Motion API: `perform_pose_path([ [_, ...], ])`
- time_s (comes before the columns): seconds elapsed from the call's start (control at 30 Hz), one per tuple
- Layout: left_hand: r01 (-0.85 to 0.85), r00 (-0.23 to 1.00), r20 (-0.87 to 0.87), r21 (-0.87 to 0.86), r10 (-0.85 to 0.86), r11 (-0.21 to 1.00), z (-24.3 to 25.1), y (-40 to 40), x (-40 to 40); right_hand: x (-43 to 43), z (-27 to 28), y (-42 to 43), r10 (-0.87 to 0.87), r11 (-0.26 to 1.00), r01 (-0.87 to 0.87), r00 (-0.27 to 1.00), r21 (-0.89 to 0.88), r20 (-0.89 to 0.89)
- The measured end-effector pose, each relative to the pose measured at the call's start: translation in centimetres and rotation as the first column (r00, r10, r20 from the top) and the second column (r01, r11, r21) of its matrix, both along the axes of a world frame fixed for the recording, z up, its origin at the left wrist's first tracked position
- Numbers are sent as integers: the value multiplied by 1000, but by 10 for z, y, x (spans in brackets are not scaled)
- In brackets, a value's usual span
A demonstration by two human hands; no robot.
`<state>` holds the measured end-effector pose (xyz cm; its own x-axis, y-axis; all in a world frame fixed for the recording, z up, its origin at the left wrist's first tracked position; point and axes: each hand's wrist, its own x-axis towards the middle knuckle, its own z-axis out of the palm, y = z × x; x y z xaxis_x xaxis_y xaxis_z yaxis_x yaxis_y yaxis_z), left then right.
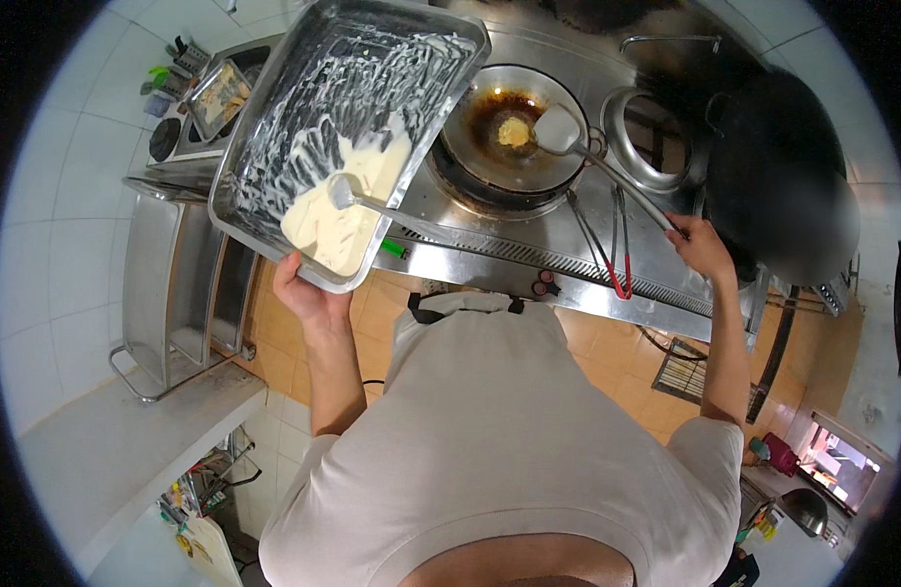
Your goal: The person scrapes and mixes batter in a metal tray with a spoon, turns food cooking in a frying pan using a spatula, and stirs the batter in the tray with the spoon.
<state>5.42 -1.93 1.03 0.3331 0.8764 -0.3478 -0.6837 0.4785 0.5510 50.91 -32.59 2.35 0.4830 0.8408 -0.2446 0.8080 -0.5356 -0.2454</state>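
Note:
My left hand (311,293) grips the near corner of a deep rectangular steel tray (433,132), held tilted over the stove's left side. White streaks coat the tray's inside, and pale cream-coloured batter (325,235) pools in its lower part. A long-handled metal spoon (341,192) rests in the batter, its handle reaching over the tray's right rim. In my right hand (700,246) is the end of a long-handled wok spatula (558,130). Its blade is inside a steel wok (479,163) on the burner, beside a small yellow lump (515,132). Brown residue surrounds the lump.
Tongs with red grips (622,282) lie on the steel stove right of the wok. Beyond them are a burner ring (617,125) and a large black wok (769,147), partly blurred. Pink-handled scissors (546,282) sit at the front edge. A small food tray (219,106) stands far left.

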Motion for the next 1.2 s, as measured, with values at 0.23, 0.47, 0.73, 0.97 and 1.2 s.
perform_pose_path([
  [0.23,-21,999,46,49,19,999,-10,-1,-4,23,-36,13,-367,929,256,721,-266,-588],
  [0.47,-75,997,16,32,74,997,-14,-1,-1,8,-66,11,-310,949,261,663,-178,-682],
  [0.73,-172,985,-26,35,173,985,-12,-1,5,21,-13,7,-287,949,168,811,-267,-510],
  [0.97,-185,982,-23,22,186,982,-10,0,12,25,-35,-5,-289,946,155,804,-286,-520],
  [1.2,-263,962,-49,77,267,962,-14,2,15,3,-84,-21,-357,934,243,665,-263,-656],
])
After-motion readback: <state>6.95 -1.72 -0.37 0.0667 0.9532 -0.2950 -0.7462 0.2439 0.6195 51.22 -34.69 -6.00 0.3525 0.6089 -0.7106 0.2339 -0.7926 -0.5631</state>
